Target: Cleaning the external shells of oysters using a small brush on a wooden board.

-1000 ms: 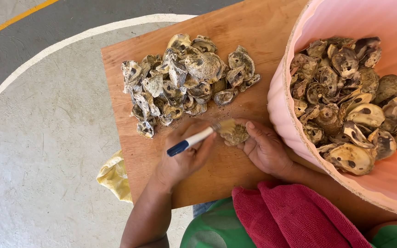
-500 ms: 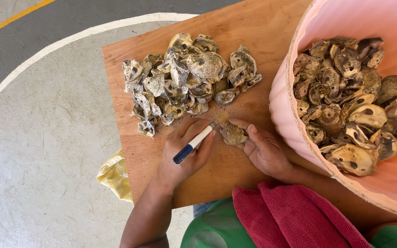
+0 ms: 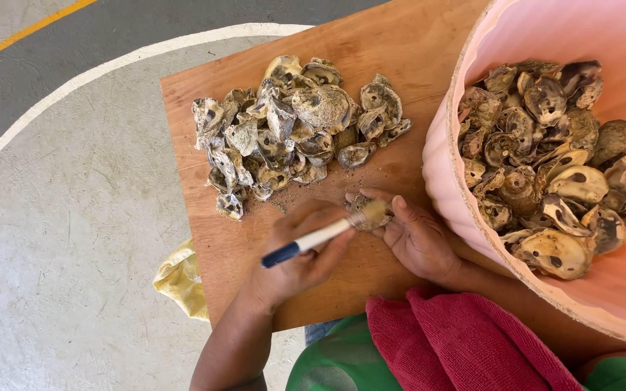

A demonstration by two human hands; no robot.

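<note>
The step in hand looks like prying one oyster open. The left hand [image 3: 306,250] is closed around a knife [image 3: 313,239] with a white and dark blue handle, its tip pressed against a single oyster [image 3: 369,212]. The right hand [image 3: 418,235] curls its fingers around that oyster, pinning it on the wooden board [image 3: 414,43], just below the pile of shells [image 3: 295,130]. A pink tub [image 3: 537,29] full of oysters stands touching the board on the right. A red cloth [image 3: 458,340] lies over the lap. The next move probably calls for a firm hold on the shell and a careful twist of the blade, kept away from the fingers.
</note>
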